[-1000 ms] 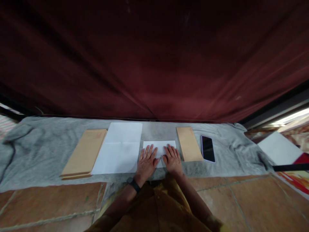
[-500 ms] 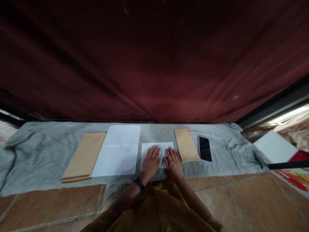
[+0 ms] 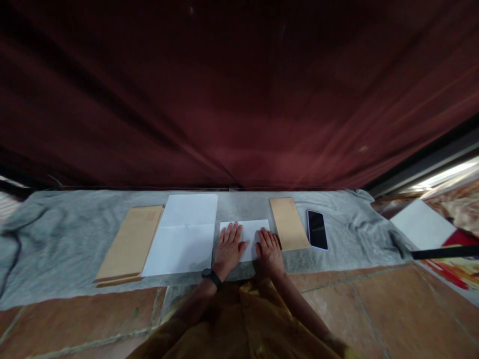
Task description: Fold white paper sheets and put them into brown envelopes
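A folded sheet of white paper (image 3: 248,232) lies in front of me on the grey cloth. My left hand (image 3: 229,245) rests flat on its left part, fingers stretched out and thumb apart. On its right part my right hand (image 3: 270,252) lies flat too, with the fingers extended. Left of the folded sheet is a stack of larger white paper (image 3: 183,239) with a crease across it. Just right of my right hand lies a single brown envelope (image 3: 290,224).
A stack of brown envelopes (image 3: 130,242) lies at the left. To the right is a phone (image 3: 317,230) with a purple edge. The grey cloth (image 3: 352,234) covers the surface, and a dark red curtain (image 3: 239,124) hangs behind it.
My left hand has slid left across the folded paper, away from my right hand. My right hand stays in place.
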### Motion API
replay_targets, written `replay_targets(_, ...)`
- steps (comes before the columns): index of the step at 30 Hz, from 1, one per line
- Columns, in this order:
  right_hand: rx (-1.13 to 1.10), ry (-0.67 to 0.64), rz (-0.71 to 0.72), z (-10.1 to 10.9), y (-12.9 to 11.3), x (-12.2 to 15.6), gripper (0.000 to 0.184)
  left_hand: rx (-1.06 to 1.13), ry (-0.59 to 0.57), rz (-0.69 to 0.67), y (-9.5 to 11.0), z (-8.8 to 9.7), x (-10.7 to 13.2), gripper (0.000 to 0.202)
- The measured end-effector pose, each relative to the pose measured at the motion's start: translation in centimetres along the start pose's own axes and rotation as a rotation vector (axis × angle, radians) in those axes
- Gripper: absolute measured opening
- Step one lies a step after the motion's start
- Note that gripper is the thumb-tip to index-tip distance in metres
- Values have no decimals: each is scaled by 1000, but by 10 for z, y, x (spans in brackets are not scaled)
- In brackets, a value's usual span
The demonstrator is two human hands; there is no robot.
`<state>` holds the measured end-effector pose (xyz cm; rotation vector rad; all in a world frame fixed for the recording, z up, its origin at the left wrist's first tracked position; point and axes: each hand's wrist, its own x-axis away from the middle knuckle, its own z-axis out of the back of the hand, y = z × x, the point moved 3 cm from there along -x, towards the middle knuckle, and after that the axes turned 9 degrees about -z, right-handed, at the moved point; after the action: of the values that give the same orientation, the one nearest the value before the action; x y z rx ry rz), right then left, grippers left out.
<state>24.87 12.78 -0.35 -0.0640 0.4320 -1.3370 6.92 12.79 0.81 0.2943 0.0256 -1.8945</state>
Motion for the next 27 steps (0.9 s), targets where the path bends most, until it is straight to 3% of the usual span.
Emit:
replay_targets(11, -102, -143, 163, -16, -38, -30, 46, 13, 6, -45, -2, -1, 3, 59)
replay_targets(27, 22, -25, 72, -5, -1, -16, 51, -5, 42, 6, -7, 1, 12, 57)
